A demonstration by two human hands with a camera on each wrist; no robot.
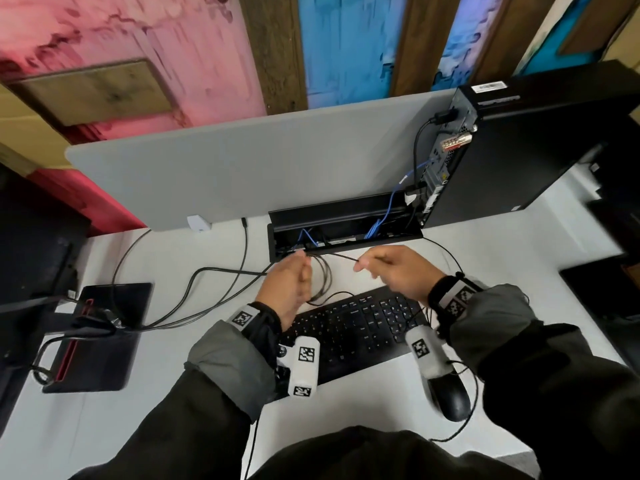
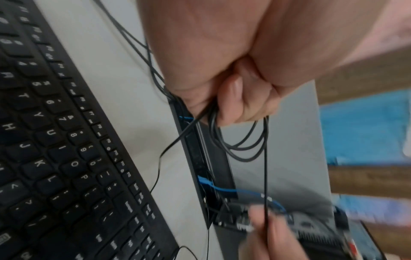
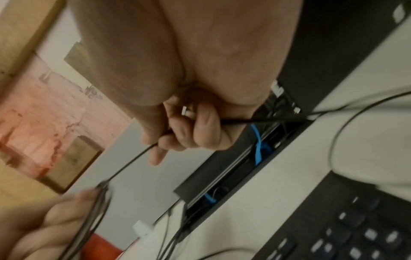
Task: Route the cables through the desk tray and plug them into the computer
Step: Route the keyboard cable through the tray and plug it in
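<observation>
My left hand [image 1: 294, 275] grips a coiled loop of thin black cable [image 1: 323, 278] above the keyboard; in the left wrist view the loops [image 2: 240, 146] hang from its curled fingers [image 2: 231, 105]. My right hand [image 1: 377, 266] pinches the same cable's free end, pulled taut between the hands; a metal plug [image 3: 186, 112] shows inside its curled fingers [image 3: 200, 126]. Just behind both hands the black desk tray [image 1: 346, 211] stands open, with blue cables [image 1: 375, 226] inside. The black computer [image 1: 519, 147] stands at the back right, its rear ports facing the tray.
A black keyboard [image 1: 353, 327] lies under my wrists, a black mouse [image 1: 452, 396] to its right. Other black cables [image 1: 194, 282] run left to a monitor stand [image 1: 100, 334]. A grey divider panel [image 1: 242, 161] rises behind the tray.
</observation>
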